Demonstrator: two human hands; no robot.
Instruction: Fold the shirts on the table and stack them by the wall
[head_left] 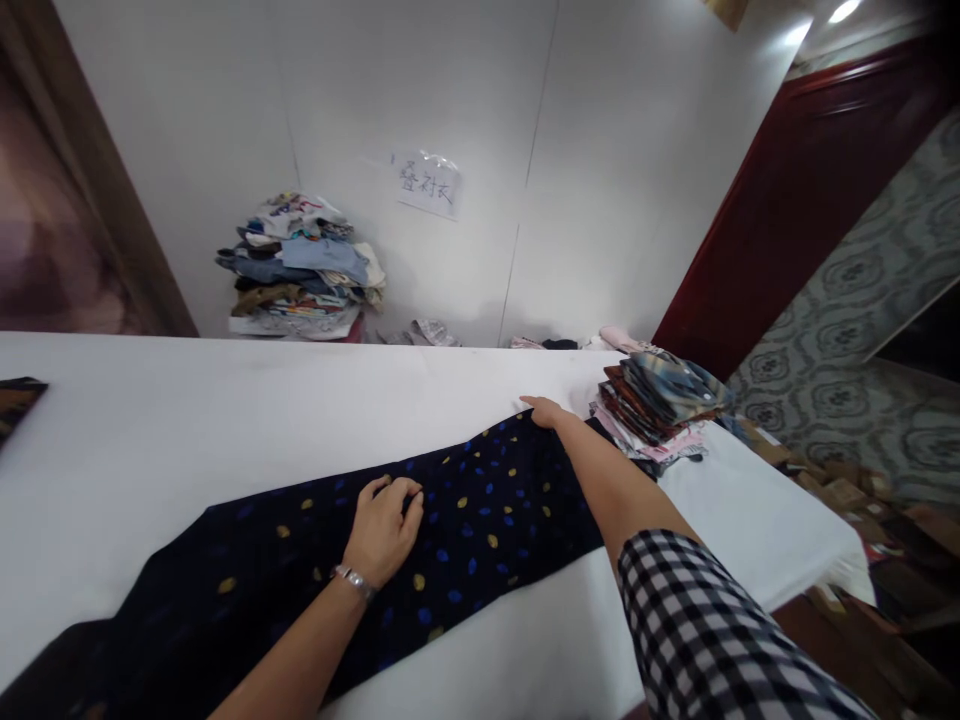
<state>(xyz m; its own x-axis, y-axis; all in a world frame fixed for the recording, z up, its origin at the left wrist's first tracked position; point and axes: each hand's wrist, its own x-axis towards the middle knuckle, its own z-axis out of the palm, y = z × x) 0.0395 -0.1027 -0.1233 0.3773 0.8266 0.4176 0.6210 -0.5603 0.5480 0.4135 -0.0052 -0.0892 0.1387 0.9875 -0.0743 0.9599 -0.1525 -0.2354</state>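
A dark navy shirt (pixel 480 540) with blue and yellow leaf-like spots lies lengthwise in a long strip across the white table. My left hand (pixel 382 530), with a bracelet at its wrist, rests on the middle of the shirt. Its fingers are bent and closed against the cloth. At the shirt's far right corner is my right hand (pixel 543 412), its fingers closed over the edge and one finger pointing left past it. The shirt's lower left part runs out of view under my left forearm.
A stack of folded shirts (pixel 652 400) stands on the table (pixel 225 420) just right of my right hand. Behind the table rises a tall clothes pile (pixel 307 265). A paper sign (pixel 427 184) hangs on the wall. Dark cloth (pixel 19 405) lies at the left edge; boxes (pixel 840 490) are at right.
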